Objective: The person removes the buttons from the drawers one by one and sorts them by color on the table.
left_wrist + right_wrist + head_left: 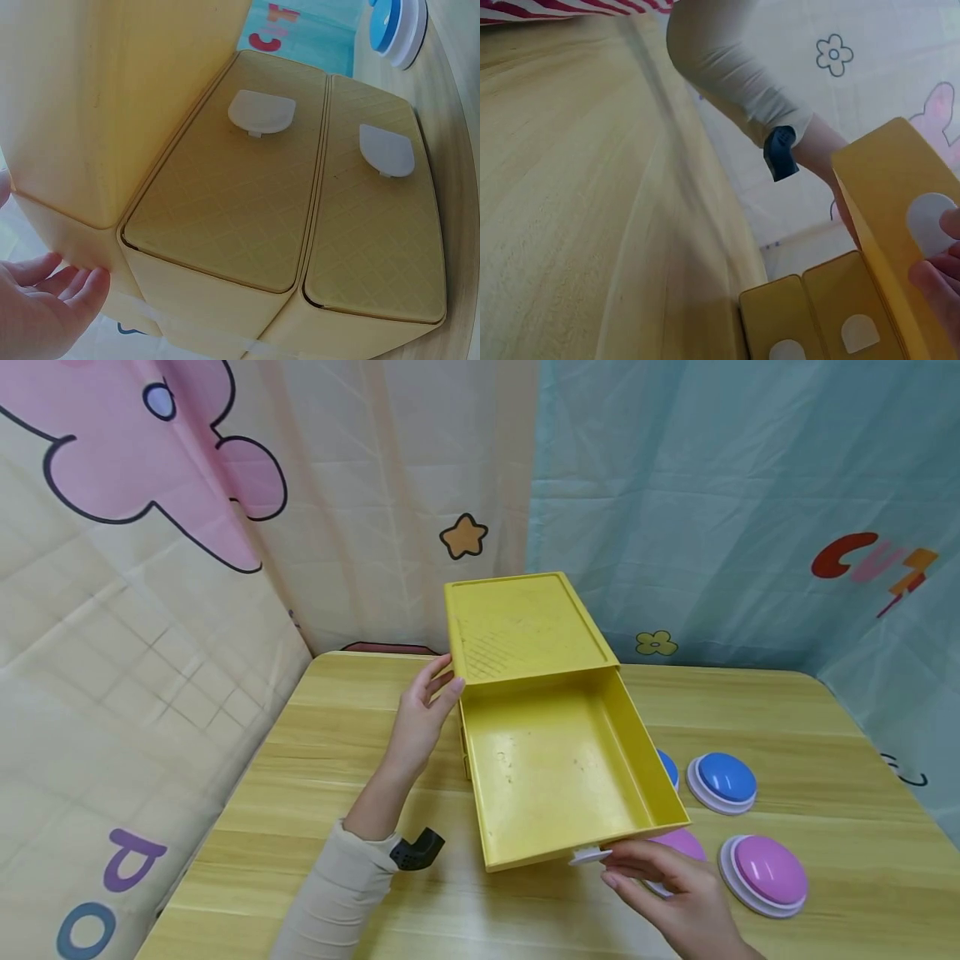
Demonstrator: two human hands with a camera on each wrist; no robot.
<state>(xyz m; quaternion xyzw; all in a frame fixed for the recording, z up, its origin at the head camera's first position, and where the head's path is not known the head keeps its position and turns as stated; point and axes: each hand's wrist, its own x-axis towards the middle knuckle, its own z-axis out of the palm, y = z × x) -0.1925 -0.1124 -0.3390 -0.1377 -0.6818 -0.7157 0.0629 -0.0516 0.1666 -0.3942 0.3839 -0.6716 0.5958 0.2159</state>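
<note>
The right hand (678, 893) sits nearest the viewer, at the front edge of the wooden table (840, 877). Its thumb and fingers pinch the white handle (588, 857), a small flat tab of smooth plastic on the front wall of the top drawer (555, 772).

The top drawer is a shallow, square tray of matte yellow plastic, pulled well out over the table; its floor is smooth and lightly scuffed. Below it, two closed drawer fronts (300, 217) show an embossed diamond grid, each with a white half-round tab.

Round dome buttons, pink (767, 872) and blue (723, 781), lie just to the right of the drawer.

Further back, the left hand (422, 718) rests with straight fingers against the left side of the yellow cabinet (521, 622), whose flat lid bears a cross-hatched patch.
</note>
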